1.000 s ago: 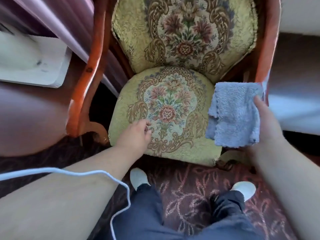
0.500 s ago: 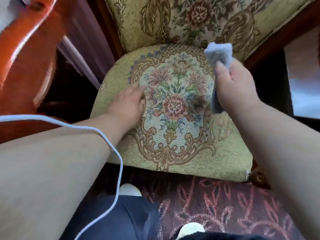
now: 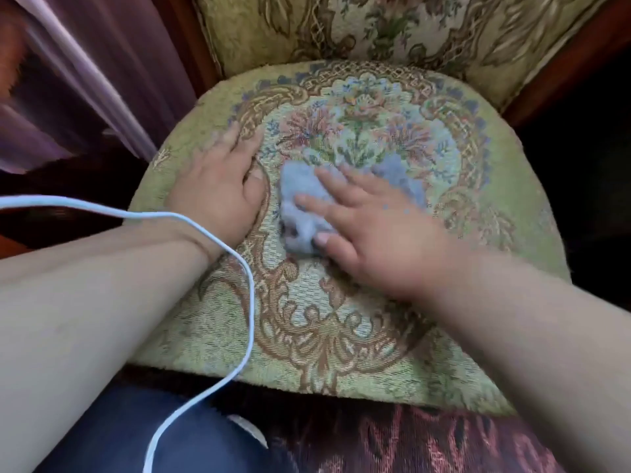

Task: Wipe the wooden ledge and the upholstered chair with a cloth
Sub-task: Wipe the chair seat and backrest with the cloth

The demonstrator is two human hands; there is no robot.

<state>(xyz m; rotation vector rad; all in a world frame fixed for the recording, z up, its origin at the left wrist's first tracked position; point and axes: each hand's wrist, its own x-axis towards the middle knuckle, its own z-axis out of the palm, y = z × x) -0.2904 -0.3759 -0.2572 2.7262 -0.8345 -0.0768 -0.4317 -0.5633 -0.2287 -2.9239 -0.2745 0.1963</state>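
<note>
The upholstered chair fills the view, its green floral seat below the padded back. A light blue cloth lies bunched on the middle of the seat. My right hand presses flat on the cloth, fingers spread over it and thumb at its near edge. My left hand rests palm down on the left part of the seat, just beside the cloth and holding nothing. The wooden ledge is out of view.
A purple curtain hangs at the left of the chair. Dark red wooden frame runs along the right of the chair back. A white cable loops over my left forearm. Patterned red carpet lies below.
My right hand has brought the cloth from the chair's right side down onto the seat and now presses it flat. My left hand slid up the seat. The view moved closer.
</note>
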